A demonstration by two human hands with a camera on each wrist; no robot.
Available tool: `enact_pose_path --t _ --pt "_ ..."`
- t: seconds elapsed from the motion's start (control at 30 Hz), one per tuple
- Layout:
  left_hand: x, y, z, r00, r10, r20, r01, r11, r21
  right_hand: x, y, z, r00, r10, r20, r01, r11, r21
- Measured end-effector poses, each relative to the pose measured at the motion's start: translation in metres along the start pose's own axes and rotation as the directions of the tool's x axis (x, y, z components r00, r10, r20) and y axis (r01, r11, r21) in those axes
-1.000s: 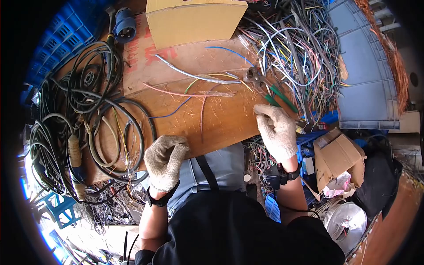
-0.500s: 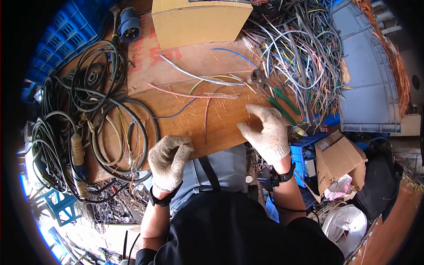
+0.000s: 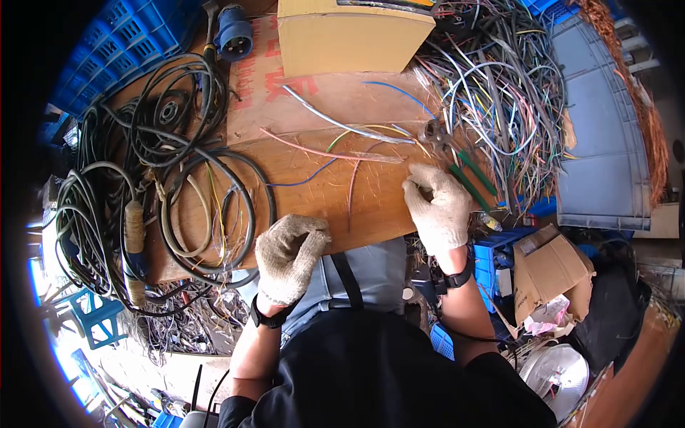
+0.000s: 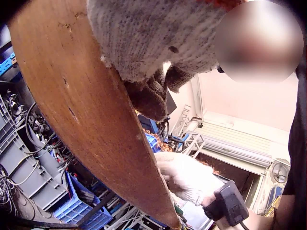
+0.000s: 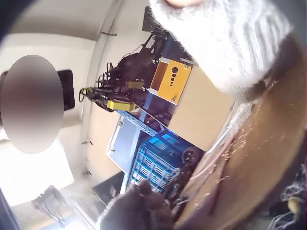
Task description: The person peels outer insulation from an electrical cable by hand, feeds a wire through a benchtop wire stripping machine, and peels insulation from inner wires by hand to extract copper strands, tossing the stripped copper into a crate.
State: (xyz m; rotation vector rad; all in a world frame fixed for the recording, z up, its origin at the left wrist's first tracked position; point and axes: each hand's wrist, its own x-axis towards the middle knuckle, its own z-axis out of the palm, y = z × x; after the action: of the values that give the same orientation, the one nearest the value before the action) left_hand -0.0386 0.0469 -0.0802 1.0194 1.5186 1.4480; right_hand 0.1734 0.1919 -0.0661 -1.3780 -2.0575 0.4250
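Note:
Both hands wear knitted off-white work gloves. My left hand point(image 3: 291, 258) is at the near edge of the wooden board point(image 3: 385, 207), fingers loosely curled toward the thumb, with nothing showing between them. My right hand point(image 3: 441, 210) is over the board's right part, fingers bent toward the thumb and no held thing in sight. Just beyond it lie cutting pliers with green handles point(image 3: 471, 187). A stripped pink wire point(image 3: 325, 150), a whitish wire point(image 3: 321, 116), a dark blue wire point(image 3: 300, 182) and a reddish wire point(image 3: 352, 191) lie across the board among copper bits.
Black cable coils point(image 3: 182, 121) and a blue plug point(image 3: 234, 36) cover the left side. A yellowish box point(image 3: 353, 46) stands at the back. A tangled wire heap point(image 3: 506, 100) lies right, beside a grey crate point(image 3: 599, 121). An opened carton point(image 3: 549, 271) sits lower right.
My right hand spreads its fingers half a second ago, then bends them again and moves slightly away from me. The left hand keeps its pose by the edge. The head view has shifted.

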Motion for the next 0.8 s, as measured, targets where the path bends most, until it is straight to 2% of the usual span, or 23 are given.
enact_pose_path --t 0.07,0.1,0.17,0.2,0.23,0.3,0.37,0.47,0.6,0.7,0.8 --pt "0.0 0.0 -0.001 1.0 0.006 -0.002 -0.006 1.0 0.002 -0.001 -0.011 -0.001 0.977 0.144 0.156 -0.186 0.934 0.304" --pt "0.0 0.0 -0.001 1.0 0.012 0.001 -0.012 1.0 0.002 -0.001 -0.013 0.002 0.977 0.141 0.159 -0.185 0.934 0.306" --pt "0.0 0.001 -0.001 1.0 -0.002 0.0 0.002 1.0 -0.005 -0.003 -0.016 0.006 0.992 0.03 0.125 -0.065 0.957 0.284" --pt "0.001 0.001 -0.001 1.0 0.012 0.002 -0.012 1.0 0.016 -0.003 -0.02 0.005 0.991 0.02 0.132 -0.042 0.986 0.163" --pt "0.001 0.001 -0.002 1.0 0.027 0.003 -0.027 0.999 0.037 -0.002 -0.024 0.003 0.991 0.017 0.135 -0.04 0.986 0.165" --pt "0.002 0.001 -0.001 1.0 0.023 -0.001 -0.023 0.999 0.033 -0.001 -0.034 0.0 0.985 -0.144 0.094 0.157 0.975 -0.156" --pt "0.001 0.002 -0.002 1.0 0.02 -0.001 -0.02 0.999 0.032 -0.007 -0.037 0.004 0.983 -0.116 0.141 0.138 0.979 -0.153" --pt "0.001 0.002 -0.001 0.999 -0.042 0.007 0.042 0.999 0.003 -0.009 -0.044 0.006 0.972 -0.159 0.172 0.187 0.969 -0.164" --pt "0.0 0.001 -0.001 0.999 -0.037 0.014 0.038 0.999 -0.016 -0.008 -0.037 0.017 0.971 -0.182 0.153 0.212 0.955 -0.208" --pt "0.0 0.0 -0.001 1.0 -0.028 0.007 0.028 0.999 -0.015 -0.006 -0.029 0.021 0.979 -0.171 0.111 0.185 0.974 -0.133" --pt "0.001 0.001 -0.001 1.0 -0.008 0.003 0.008 1.0 -0.007 -0.003 -0.027 0.018 0.994 -0.051 0.097 0.048 0.998 0.032"
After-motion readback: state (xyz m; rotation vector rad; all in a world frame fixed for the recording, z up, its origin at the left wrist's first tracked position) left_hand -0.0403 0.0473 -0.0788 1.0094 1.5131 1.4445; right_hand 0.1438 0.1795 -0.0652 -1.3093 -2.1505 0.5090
